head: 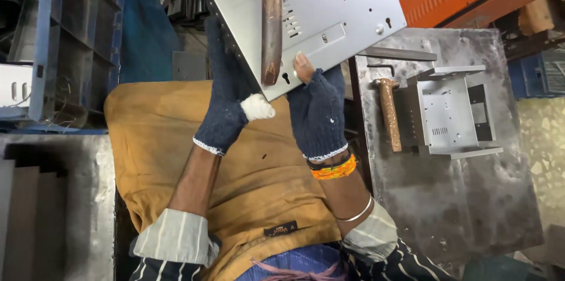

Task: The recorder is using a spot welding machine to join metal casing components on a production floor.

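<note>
At the frame's top centre, both gloved hands, left hand (226,101) and right hand (318,110), grip clenched on a punched steel panel (335,4), positioning it; a steady hold is needed

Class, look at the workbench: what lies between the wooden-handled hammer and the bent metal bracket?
In the head view, nothing: only a narrow dark gap separates the hammer from the bracket on the steel bench.
</note>
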